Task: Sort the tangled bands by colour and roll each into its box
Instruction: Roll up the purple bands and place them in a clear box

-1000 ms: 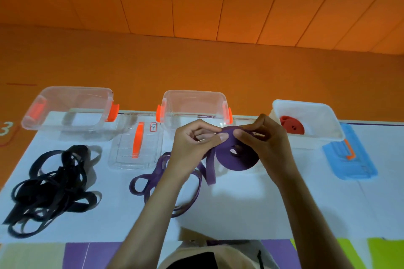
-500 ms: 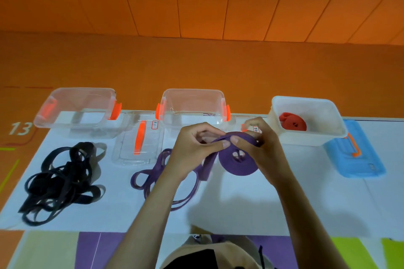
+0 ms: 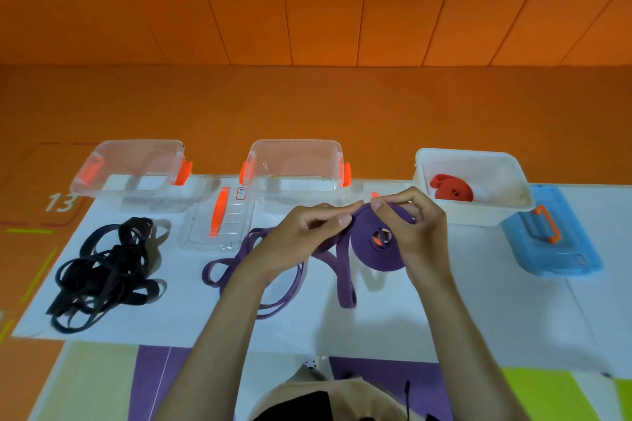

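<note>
Both left hand [image 3: 297,243] and right hand [image 3: 420,232] are pinched on the purple band [image 3: 379,261]; it seems soft, floppy, best held at the roll.

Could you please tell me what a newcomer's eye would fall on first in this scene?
At the centre of the white table, the left hand and right hand pinch a half-wound roll of flat purple band. At far left lies a tangled heap of black bands; at the right, a rolled red band sits inside the white plastic box.
</note>
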Demonstrator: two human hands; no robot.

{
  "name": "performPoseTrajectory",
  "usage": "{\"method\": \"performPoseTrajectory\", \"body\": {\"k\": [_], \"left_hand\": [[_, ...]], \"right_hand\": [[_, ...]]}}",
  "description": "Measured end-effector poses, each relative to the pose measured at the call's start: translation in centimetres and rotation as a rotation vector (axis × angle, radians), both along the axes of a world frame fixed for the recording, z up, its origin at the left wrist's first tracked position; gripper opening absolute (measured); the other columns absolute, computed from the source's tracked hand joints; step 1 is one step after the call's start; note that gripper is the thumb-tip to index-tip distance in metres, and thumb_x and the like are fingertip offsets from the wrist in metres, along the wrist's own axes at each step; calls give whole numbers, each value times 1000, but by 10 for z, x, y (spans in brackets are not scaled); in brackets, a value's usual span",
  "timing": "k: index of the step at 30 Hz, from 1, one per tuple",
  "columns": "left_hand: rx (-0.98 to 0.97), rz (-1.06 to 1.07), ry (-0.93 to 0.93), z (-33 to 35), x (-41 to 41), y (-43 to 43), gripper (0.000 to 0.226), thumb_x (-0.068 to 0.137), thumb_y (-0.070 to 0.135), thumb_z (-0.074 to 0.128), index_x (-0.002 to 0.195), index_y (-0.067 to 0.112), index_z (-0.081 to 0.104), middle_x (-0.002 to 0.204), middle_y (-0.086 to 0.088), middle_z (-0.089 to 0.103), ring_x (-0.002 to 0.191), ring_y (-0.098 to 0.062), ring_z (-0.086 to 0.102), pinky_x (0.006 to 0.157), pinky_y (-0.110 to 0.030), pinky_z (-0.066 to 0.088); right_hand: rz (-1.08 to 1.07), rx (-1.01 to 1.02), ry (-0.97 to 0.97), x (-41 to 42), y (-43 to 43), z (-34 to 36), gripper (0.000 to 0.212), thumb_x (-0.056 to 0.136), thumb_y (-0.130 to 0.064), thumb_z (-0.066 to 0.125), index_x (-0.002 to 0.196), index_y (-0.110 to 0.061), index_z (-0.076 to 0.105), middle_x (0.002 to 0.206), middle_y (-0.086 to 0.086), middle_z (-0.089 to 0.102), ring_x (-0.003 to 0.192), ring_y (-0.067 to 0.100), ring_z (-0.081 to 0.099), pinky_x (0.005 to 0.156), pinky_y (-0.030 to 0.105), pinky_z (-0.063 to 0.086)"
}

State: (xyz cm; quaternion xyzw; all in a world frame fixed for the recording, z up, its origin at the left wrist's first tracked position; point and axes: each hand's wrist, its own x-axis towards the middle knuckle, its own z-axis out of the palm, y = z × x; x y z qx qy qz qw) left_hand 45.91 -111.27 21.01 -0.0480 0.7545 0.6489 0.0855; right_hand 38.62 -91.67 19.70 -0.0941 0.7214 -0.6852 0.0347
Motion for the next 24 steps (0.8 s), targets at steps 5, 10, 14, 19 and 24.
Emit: {"method": "performPoseTrajectory", "body": {"k": [5,10,14,19,24], "left_hand": [[93,86,-44,1,10,19,34,106,12,62,139,20,69,100,7,76,80,-5,65,94,-47,61],[165,116,-134,4,27,22,33,95,14,78,127,19,74,107,-2,81,72,-11,73,61,-20,53],[104,136,-217,2,35,25,22,93,32,81,109,17,82,105,-21,77,88,-30,72,72,-28,56],[85,70,-200,4,45,29,21,92,27,82,106,12,81,103,-7,80,103,-27,75,99,-34,58],[-36,57,-93,11,51,38,17,94,35,80,105,22,80,105,-8,78,107,-24,75,103,-38,56]], "right_hand": [[3,36,-10,9,16,-8,15,86,-17,86,85,-15,71,85,-4,73,80,12,71,67,19,53],[112,16,26,22,25,-8,14,87,-13,84,87,-18,71,85,-8,73,82,5,71,69,14,52],[221,51,75,36,27,-6,16,88,-16,84,88,-27,73,86,-15,74,84,8,72,68,15,54],[277,58,99,45,37,-5,14,89,-18,84,90,-27,73,88,-7,76,86,18,75,70,23,59],[278,19,95,49,44,1,12,90,-17,83,93,-23,73,89,-7,75,87,18,76,67,23,59]]}}
